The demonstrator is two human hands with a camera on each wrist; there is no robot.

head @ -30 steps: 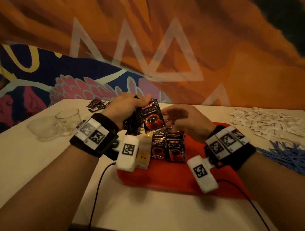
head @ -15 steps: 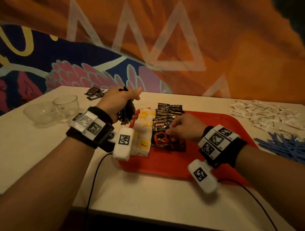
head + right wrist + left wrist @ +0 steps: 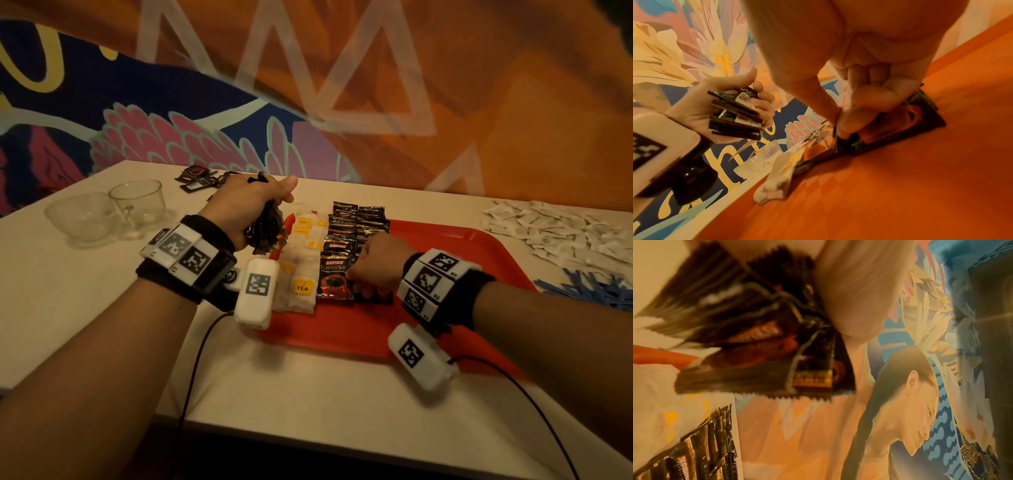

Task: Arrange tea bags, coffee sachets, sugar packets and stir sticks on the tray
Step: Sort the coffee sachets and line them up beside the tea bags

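Observation:
A red tray [image 3: 445,257] lies on the white table. Along its left side runs a column of white tea bags [image 3: 301,284], with two rows of black coffee sachets [image 3: 356,219] beside them. My left hand [image 3: 253,205] hovers over the tray's left edge and grips a stack of coffee sachets [image 3: 265,229] [image 3: 756,337] [image 3: 733,113]. My right hand [image 3: 359,286] [image 3: 840,129] is down on the tray. Its thumb and fingers pinch the edge of a coffee sachet [image 3: 375,298] [image 3: 920,116] lying flat at the near end of the right row, mostly hidden under the hand.
A heap of white sugar packets [image 3: 565,233] lies right of the tray, with blue stir sticks [image 3: 599,291] nearer me. Two glass cups [image 3: 137,202] stand at the left. A few loose sachets [image 3: 198,178] lie at the back. Cables trail off the front edge.
The right hand took one sachet from beside the left hand's stack and brought it down onto the tray's front row. The left hand stayed up with its stack.

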